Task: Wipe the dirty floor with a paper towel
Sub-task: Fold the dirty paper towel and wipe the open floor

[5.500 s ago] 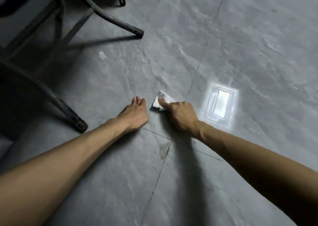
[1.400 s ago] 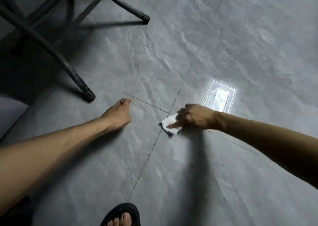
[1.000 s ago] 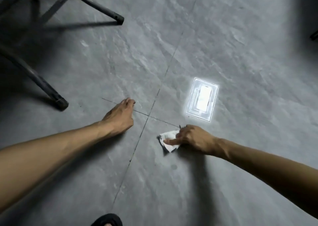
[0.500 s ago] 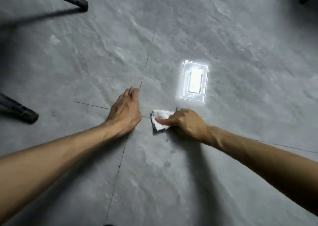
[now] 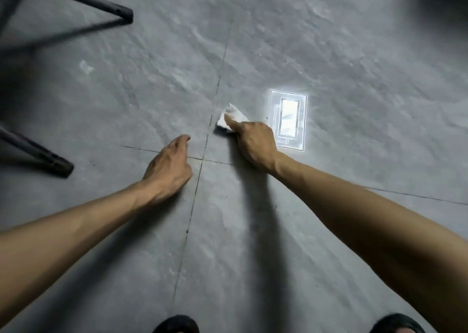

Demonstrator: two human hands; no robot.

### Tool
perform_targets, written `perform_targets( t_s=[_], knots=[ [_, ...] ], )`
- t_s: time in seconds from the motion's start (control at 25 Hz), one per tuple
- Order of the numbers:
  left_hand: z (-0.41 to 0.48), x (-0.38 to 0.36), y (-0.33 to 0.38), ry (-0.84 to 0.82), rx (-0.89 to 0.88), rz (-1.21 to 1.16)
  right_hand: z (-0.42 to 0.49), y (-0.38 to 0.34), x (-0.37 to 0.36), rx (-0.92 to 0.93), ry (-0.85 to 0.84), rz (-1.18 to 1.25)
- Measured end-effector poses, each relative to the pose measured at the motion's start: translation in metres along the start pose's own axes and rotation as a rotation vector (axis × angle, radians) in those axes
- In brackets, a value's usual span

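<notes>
While the left hand [image 5: 170, 166] rests flat, the right hand [image 5: 254, 142] presses the paper towel [image 5: 231, 119] down.

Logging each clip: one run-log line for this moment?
stage: wiping | right hand: pressing towel on floor by tile seam | left hand: braced on floor, empty

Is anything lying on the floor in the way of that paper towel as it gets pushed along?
Nothing visible does. The right hand presses the towel on bare floor just right of the tile seam. The left hand rests across the seam, nearer the person, apart from it. The chair legs stand far left.
</notes>
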State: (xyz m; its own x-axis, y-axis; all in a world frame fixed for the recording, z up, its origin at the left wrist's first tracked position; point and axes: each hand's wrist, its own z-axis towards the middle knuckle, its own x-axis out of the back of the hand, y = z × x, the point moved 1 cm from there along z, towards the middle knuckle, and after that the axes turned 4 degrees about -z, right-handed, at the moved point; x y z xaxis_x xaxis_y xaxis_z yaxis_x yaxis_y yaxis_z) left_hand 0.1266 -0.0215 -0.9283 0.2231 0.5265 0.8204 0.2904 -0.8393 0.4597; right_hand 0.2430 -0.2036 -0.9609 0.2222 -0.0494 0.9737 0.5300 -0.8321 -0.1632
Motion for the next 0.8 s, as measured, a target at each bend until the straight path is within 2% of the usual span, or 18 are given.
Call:
perform_targets(
  t_s=[0.12,0.2,0.24,0.28,0.4,0.48,0.56,0.64,0.72,0.8],
  knots=[
    [-0.023,0.002,-0.009,-0.072,0.019,-0.008,-0.081,-0.016,-0.015,0.577,-0.100,-0.032],
    [-0.041,-0.011,-0.005,-0.107,0.012,-0.016,-0.111,0.012,-0.002,0.766,-0.209,-0.008],
    [-0.048,-0.018,0.000,-0.111,-0.001,-0.004,-0.107,0.029,0.002,0.756,-0.219,-0.043],
    [-0.048,-0.024,0.004,-0.111,-0.022,0.016,-0.095,0.048,0.005,0.657,-0.195,-0.071],
    [-0.022,-0.030,0.017,-0.053,-0.082,0.054,-0.049,0.097,0.017,0.165,-0.063,-0.041],
    [0.012,-0.030,0.026,0.038,-0.107,0.044,-0.013,0.117,0.019,-0.006,0.061,0.006],
    [0.034,-0.030,0.029,0.067,-0.050,0.043,0.026,0.132,0.032,-0.125,0.197,0.175],
    [0.044,-0.025,0.027,0.067,-0.037,0.069,0.050,0.139,0.044,-0.220,0.301,0.221],
    [0.050,-0.020,0.027,0.051,-0.027,0.116,0.060,0.150,0.042,-0.248,0.282,0.147],
    [0.054,-0.019,0.026,0.058,-0.006,0.139,0.065,0.155,0.032,-0.211,0.177,0.134]
  ],
)
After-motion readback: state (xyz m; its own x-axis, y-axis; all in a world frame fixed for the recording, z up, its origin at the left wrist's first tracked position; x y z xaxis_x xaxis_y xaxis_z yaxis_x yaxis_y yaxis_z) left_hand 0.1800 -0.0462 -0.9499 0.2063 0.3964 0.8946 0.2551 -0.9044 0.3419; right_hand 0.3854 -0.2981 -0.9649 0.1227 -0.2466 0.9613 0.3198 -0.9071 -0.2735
